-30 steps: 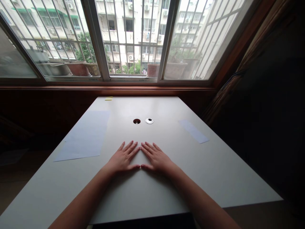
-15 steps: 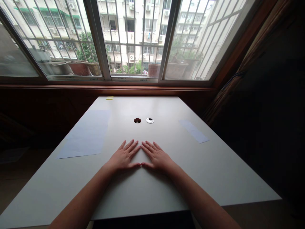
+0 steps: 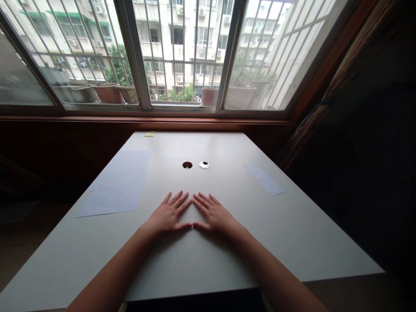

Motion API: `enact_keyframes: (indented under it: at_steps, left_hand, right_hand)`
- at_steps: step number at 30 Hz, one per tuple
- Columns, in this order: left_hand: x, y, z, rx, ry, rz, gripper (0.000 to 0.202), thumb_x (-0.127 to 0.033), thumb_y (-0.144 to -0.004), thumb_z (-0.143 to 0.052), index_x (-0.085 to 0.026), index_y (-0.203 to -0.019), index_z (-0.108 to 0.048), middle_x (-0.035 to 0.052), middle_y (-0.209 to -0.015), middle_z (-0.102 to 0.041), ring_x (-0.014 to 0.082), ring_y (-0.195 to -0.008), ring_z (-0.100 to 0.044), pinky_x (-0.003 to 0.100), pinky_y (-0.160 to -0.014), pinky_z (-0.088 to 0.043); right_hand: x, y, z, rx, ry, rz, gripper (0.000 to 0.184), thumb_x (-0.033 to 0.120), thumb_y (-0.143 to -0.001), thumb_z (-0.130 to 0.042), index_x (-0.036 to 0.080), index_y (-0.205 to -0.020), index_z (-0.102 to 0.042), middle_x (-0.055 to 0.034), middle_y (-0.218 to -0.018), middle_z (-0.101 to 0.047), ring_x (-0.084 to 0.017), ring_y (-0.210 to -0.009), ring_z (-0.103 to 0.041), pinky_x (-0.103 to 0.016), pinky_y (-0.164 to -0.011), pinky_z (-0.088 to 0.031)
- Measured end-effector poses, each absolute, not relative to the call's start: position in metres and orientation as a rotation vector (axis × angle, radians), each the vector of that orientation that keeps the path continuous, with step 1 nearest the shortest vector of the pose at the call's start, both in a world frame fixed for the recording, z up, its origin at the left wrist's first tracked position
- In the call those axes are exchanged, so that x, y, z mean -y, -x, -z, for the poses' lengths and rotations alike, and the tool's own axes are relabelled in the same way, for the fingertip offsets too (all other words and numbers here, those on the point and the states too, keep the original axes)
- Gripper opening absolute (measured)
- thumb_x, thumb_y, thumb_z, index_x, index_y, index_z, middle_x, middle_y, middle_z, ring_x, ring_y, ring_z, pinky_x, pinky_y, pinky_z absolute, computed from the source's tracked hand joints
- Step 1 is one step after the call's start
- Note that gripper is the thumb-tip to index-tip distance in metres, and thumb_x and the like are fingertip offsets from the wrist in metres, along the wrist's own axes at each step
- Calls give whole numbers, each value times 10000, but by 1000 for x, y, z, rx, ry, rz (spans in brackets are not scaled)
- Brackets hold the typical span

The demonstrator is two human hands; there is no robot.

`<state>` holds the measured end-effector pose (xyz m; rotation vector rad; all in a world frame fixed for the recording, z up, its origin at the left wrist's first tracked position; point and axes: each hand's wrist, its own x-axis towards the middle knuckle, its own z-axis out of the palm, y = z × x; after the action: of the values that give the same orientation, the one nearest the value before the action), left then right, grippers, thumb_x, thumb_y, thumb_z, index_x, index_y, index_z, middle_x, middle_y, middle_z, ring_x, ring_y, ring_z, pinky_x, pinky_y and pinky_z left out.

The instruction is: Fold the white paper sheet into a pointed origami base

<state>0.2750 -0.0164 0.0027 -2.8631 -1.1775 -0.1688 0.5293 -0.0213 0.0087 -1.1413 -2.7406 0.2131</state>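
My left hand (image 3: 169,215) lies flat, palm down, on the white table (image 3: 201,260), fingers stretched out and holding nothing. My right hand (image 3: 212,214) lies flat beside it in the same way. The index fingertips and the thumb tips of the two hands meet, framing a small triangle of bare tabletop. A large pale sheet of paper (image 3: 117,184) lies to the left of my left hand, apart from it. A narrow strip of paper (image 3: 264,178) lies to the right of my right hand.
Beyond my fingers the tabletop has a round cable hole (image 3: 187,165) and a loose round cap (image 3: 204,164) beside it. A small yellow piece (image 3: 149,134) rests at the far edge. A barred window (image 3: 182,52) stands behind, a dark curtain (image 3: 341,86) at right.
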Motion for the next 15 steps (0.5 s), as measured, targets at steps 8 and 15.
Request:
enact_keyframes:
  at_steps: [8, 15]
  left_hand:
    - [17, -275, -2, 1187, 2871, 158, 830, -736, -905, -270, -281, -1566, -59, 51, -1623, -159, 287, -1498, -130, 488, -1202, -46]
    - [17, -277, -3, 1204, 2887, 155, 830, -738, -902, -282, -289, -1565, -62, 54, -1620, -158, 290, -1499, -120, 499, -1202, -50]
  right_hand:
    - [22, -529, -11, 2741, 1140, -213, 847, 698, -908, -371, 213, -1562, -139, -76, -1608, -201, -268, -1493, -159, -495, -1217, -114]
    - [21, -531, -10, 2737, 1153, -229, 842, 712, -910, -334, 210, -1561, -149, -63, -1614, -174, -257, -1499, -137, -490, -1221, -101]
